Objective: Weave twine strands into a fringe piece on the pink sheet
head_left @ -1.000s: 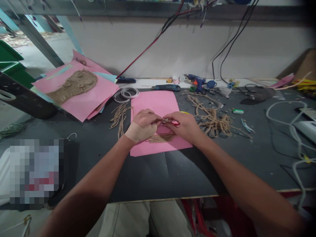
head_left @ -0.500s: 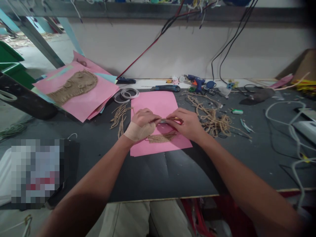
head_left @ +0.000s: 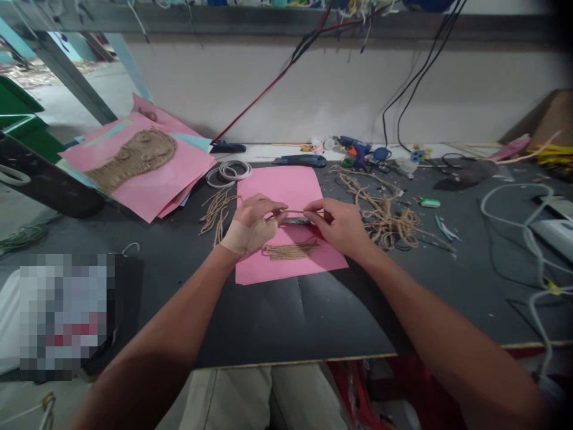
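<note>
A short length of brown jute cord [head_left: 295, 211] is stretched level between my two hands, above a pink sheet [head_left: 280, 185]. My left hand [head_left: 256, 221], with a beige wrap around its wrist, pinches the cord's left part. Thumb and fingertips of my right hand [head_left: 338, 224] pinch its right part. Just below the cord a thin silvery tool [head_left: 298, 221] shows between the hands; its ends are hidden, so its kind cannot be told. Nearer me, a patch of cord rows [head_left: 290, 250] lies side by side on the pink sheet.
Loose cord pieces [head_left: 215, 212] lie left of the sheet, a tangled cord heap [head_left: 389, 221] right. Behind are a utility knife [head_left: 301, 160], a blue glue gun [head_left: 358, 152] and white rings [head_left: 229, 172]. Pink sheets bearing a cord shape [head_left: 147, 149] are stacked at left.
My hands have moved slightly apart, exposing more of the cord and of the silvery tool below it. The cord patch on the sheet stays in place.
</note>
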{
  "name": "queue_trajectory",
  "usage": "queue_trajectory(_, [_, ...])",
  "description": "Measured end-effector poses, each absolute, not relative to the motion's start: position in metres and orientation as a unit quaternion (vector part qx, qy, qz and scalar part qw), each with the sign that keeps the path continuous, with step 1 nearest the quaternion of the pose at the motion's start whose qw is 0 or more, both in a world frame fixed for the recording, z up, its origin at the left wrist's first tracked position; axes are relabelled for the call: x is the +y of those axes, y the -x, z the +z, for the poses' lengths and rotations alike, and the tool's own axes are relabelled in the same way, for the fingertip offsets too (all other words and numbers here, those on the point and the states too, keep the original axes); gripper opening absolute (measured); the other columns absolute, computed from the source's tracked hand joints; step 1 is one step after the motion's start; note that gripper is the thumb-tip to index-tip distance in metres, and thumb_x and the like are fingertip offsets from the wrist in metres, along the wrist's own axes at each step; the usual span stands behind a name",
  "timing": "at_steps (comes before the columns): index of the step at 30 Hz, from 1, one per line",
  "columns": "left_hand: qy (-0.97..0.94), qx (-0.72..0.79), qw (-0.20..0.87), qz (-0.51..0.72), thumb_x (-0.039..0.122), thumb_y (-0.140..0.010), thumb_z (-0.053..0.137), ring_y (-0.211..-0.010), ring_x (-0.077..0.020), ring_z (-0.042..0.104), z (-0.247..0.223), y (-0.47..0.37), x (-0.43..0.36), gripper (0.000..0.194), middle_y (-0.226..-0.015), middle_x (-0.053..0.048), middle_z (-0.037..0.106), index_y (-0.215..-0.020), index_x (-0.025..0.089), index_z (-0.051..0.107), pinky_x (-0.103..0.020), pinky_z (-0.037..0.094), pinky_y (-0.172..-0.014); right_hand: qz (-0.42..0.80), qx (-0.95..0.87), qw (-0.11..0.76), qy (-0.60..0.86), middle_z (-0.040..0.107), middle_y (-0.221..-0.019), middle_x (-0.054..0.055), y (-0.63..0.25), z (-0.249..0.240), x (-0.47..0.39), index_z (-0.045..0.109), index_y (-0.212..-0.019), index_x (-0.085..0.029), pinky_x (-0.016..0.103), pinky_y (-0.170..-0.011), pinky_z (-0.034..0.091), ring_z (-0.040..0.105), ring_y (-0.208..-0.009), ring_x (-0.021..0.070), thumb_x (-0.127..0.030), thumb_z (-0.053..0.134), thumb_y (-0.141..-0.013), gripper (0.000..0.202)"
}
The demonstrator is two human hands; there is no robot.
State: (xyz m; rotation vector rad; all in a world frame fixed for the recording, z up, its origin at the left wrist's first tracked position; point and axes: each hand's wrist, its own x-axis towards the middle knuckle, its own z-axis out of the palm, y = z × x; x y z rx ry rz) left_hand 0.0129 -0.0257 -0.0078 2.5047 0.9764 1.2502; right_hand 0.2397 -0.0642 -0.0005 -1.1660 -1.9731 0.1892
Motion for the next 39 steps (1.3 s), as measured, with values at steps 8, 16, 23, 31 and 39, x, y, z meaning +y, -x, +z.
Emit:
queue_trajectory(8, [-0.728,0.426,0.229,0.487,0.025,-0.082,0.076,-0.077,-0.0162,0.07,-0.001,-0.013,-0.028,0.008,-0.084,-0.006,0.078,-0.088,0.02,0.078,-0.03,0.054,-0.071,0.156,-0.706,0.44,0.532,0.073,-0.076,0.002,-0.244,-0.005,-0.061,0.071,-0.094,-0.021,0.032,-0.062,0.048,0.063,-0.062,0.0165,-0.035,0.065,-0.093,0.016])
queue_trajectory(16, [-0.65,0.465,0.332,0.502,0.03,-0.075,0.081,-0.064,-0.0126,0.061,0.003,-0.011,-0.023,0.016,-0.077,-0.004,0.075,-0.086,0.018,0.079,-0.027,0.046,-0.059,0.188,-0.692,0.449,0.533,0.074,-0.079,0.003,-0.247,-0.009,-0.058,0.07,-0.095,-0.021,0.034,-0.065,0.05,0.065,-0.065,0.0172,-0.037,0.064,-0.093,0.017])
queue_trajectory(23, [-0.636,0.474,0.357,0.494,0.035,-0.076,0.08,-0.063,-0.0123,0.057,-0.002,-0.007,-0.018,0.02,-0.075,-0.004,0.073,-0.086,0.017,0.079,-0.026,0.041,-0.056,0.197,-0.697,0.448,0.524,0.074,-0.081,0.003,-0.249,-0.011,-0.057,0.071,-0.098,-0.02,0.032,-0.063,0.049,0.065,-0.066,0.0164,-0.035,0.067,-0.091,0.016])
queue_trajectory(31, [-0.632,0.477,0.362,0.492,0.038,-0.076,0.079,-0.06,-0.0108,0.054,0.001,-0.004,-0.017,0.023,-0.076,-0.004,0.073,-0.087,0.017,0.078,-0.024,0.041,-0.053,0.165,-0.692,0.457,0.535,0.074,-0.083,0.003,-0.25,-0.004,-0.057,0.073,-0.098,-0.02,0.03,-0.06,0.046,0.061,-0.062,0.0149,-0.033,0.068,-0.089,0.016])
queue_trajectory(39, [-0.62,0.482,0.378,0.49,0.037,-0.075,0.078,-0.058,-0.011,0.054,0.003,-0.005,-0.019,0.023,-0.075,-0.004,0.073,-0.087,0.018,0.078,-0.024,0.041,-0.05,0.143,-0.675,0.475,0.546,0.072,-0.076,0.001,-0.254,-0.003,-0.056,0.076,-0.097,-0.021,0.03,-0.06,0.045,0.057,-0.059,0.0137,-0.031,0.071,-0.088,0.015])
